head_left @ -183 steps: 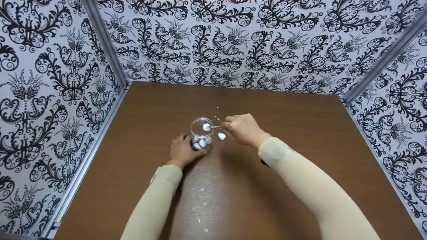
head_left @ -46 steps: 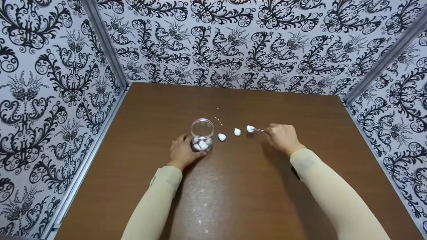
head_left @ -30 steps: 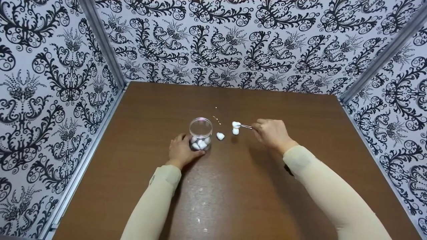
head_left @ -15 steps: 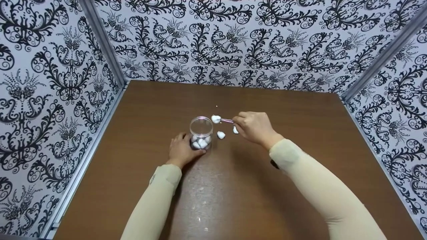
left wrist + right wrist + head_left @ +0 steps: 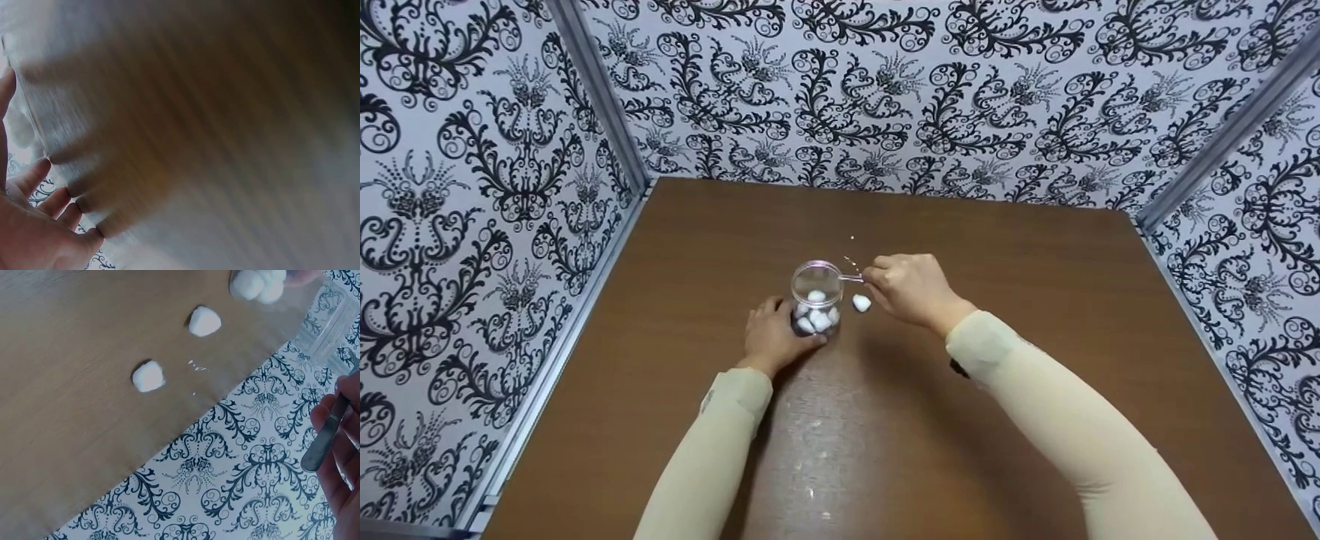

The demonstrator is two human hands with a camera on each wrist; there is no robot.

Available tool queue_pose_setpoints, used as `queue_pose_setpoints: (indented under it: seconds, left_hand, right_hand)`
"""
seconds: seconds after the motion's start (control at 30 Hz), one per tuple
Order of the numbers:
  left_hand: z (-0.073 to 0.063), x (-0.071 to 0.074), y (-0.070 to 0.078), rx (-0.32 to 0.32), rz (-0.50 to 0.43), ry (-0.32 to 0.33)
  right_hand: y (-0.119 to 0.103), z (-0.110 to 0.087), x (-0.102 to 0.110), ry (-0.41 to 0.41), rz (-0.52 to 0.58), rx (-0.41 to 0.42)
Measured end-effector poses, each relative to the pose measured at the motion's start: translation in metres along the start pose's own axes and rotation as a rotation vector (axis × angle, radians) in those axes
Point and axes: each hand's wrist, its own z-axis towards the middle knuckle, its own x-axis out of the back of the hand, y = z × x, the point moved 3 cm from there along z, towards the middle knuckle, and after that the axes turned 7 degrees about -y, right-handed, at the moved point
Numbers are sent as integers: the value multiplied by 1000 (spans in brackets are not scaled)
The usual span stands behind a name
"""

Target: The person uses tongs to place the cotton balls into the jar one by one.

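My left hand (image 5: 776, 337) curls round the lower side of a clear jar (image 5: 817, 280) that holds several white cotton balls (image 5: 815, 320). In the left wrist view, the fingertips (image 5: 40, 169) lie near the tabletop. The right hand (image 5: 911, 289) pinches a slim metal fork (image 5: 326, 439), its far end at the jar's mouth. Beneath that mouth, one cotton ball (image 5: 817, 298) shows above the pile inside. Just right of the jar, a loose cotton ball (image 5: 862, 303) lies on the table. Another loose ball (image 5: 149, 377) appears in the right wrist view; the right hand hides it from the head view.
Tiny white bits (image 5: 851, 263) lie on the brown wooden table (image 5: 997, 240) behind the loose ball. Patterned black-and-white walls (image 5: 885, 97) with metal corner posts (image 5: 598, 97) enclose the table at the back and sides.
The right hand has carried a cotton ball on the fork leftward over the table to the jar; the ball is now inside, off the fork. The left hand has kept its hold.
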Motion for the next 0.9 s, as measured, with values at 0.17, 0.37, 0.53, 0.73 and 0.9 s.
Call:
queue_pose_setpoints:
  seconds: [0.17,0.37,0.53,0.73,0.9]
  left_hand:
    - [2,-1,0,5,5,-13]
    - [2,-2,0,13,5,-12]
    - [1,-1,1,12,15,-6]
    - [0,0,2,12,20,-11]
    - [1,-1,-1,4,16,-6]
  right_hand:
    - [0,0,-1,-2,1,-4]
    - [3,-4,1,-4,15,-8]
    - [11,-13,4,8,17,-25]
    - [29,-40,-4,-13,6,-79]
    - [45,-69,-18,-48,5,-122]
